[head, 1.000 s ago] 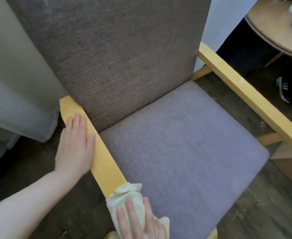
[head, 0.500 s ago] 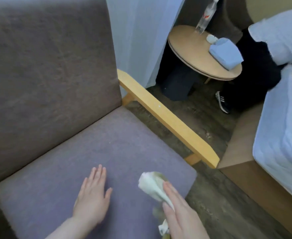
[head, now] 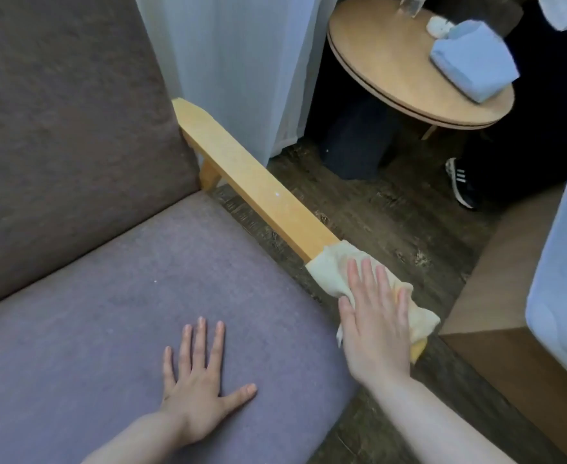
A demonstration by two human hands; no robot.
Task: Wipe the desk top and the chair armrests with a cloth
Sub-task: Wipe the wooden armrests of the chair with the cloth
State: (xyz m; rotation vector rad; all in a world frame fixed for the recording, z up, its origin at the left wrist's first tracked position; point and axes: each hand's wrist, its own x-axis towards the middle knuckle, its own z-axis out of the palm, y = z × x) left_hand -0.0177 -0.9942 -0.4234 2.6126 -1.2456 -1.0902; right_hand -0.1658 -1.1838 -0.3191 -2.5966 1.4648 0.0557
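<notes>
A pale yellow cloth (head: 329, 267) is draped over the near end of the chair's right wooden armrest (head: 248, 180). My right hand (head: 374, 314) lies flat on the cloth with fingers stretched out, pressing it onto the armrest. My left hand (head: 198, 383) rests palm down, fingers spread, on the grey seat cushion (head: 108, 296) and holds nothing. The left armrest is out of view. The brown backrest (head: 64, 112) fills the upper left.
A round wooden side table (head: 385, 58) at the upper right carries a blue tissue box (head: 473, 61) and a bottle base. A white curtain (head: 241, 61) hangs behind the armrest. A person's black shoe (head: 461, 182) is on the floor. A bed frame (head: 509, 329) stands at right.
The view swung from the left armrest to the right one. My right hand carried the cloth across the seat onto the right armrest's near end. My left hand moved from the left armrest to the seat.
</notes>
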